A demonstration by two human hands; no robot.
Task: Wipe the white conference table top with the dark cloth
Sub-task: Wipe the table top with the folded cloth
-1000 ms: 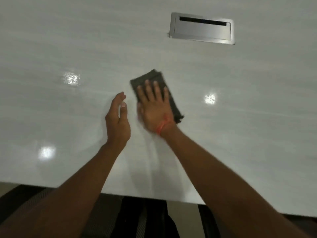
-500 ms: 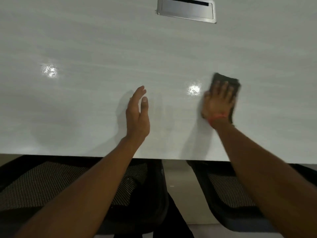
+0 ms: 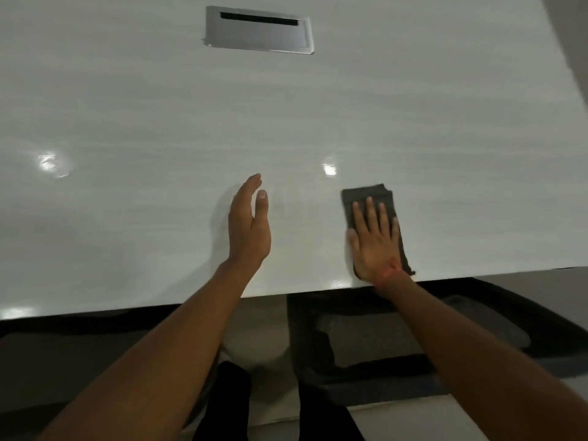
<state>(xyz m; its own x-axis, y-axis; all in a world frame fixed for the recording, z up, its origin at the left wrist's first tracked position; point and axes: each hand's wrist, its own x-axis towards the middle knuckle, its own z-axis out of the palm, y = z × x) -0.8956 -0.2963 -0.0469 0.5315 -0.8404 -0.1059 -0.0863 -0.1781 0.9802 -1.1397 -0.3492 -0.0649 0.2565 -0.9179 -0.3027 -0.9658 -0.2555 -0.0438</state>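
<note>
At the bottom of the frame two bare forearms reach up over dark chairs (image 3: 366, 338) tucked under the table's near edge, with pale floor between them. Just above that edge, right of centre, the right hand (image 3: 375, 243) lies flat with straight, slightly spread fingers, pressing the cloth (image 3: 369, 194) onto the table (image 3: 127, 218); it does not curl round the cloth. A red band circles that wrist. The cloth is a dark folded rectangle, its far end showing beyond the fingertips and its right edge trailing almost to the table's lip. At centre, the left hand (image 3: 249, 224) stands on edge, fingers straight and together, relaxed and holding nothing; whether its side touches the table I cannot tell.

The step in hand looks like a wiping stroke along the near strip. To do it well, the palm should keep even pressure over the whole fold, so no corner lifts or bunches, and strokes should overlap. Near the lip the cloth could slide off, so the heel of the hand should stay on the surface.

The tabletop is glossy white with faint horizontal streaks, and bright spots of ceiling light sit at mid-left and centre. Near the top, left of centre, a metal cable hatch (image 3: 257, 30) with a dark slot is set flush. At the upper right corner the table ends against something grey, too blurred to name.
</note>
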